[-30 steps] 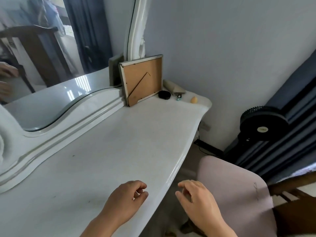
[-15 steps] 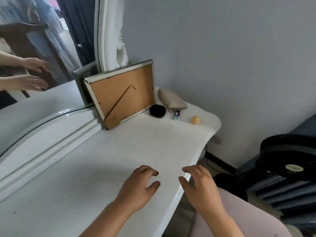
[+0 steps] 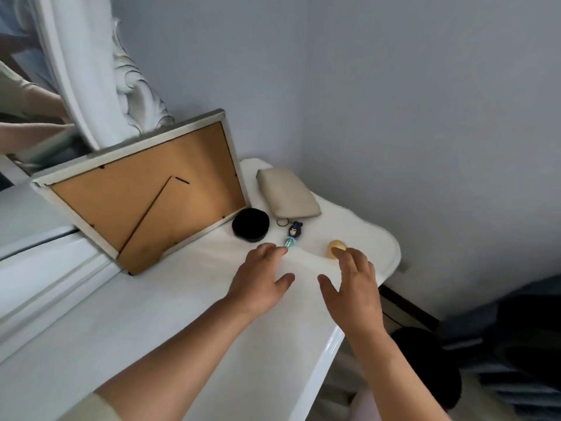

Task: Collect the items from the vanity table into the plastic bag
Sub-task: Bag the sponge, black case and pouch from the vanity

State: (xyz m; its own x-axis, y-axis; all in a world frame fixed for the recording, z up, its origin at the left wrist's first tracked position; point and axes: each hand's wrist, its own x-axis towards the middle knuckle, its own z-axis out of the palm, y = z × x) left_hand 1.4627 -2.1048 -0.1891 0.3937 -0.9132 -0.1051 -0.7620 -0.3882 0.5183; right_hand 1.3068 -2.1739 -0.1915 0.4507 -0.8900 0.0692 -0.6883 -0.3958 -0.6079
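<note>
Yellow ball (image 3: 336, 248) near counter (image 3: 182, 299) right edge: light, likely rolls, cup from above; right hand (image 3: 353, 287) and left hand (image 3: 261, 278) spread, empty.

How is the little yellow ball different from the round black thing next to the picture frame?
The yellow ball is small and ball-shaped; the round black thing is wider and flat on top, like a puck.
The ball is pale yellow; the black thing is dark all over.
The right hand has its fingertips at the ball; the black thing lies beyond the left hand, beside the picture frame, and no hand reaches it.
Both sit on the white vanity table.
</note>
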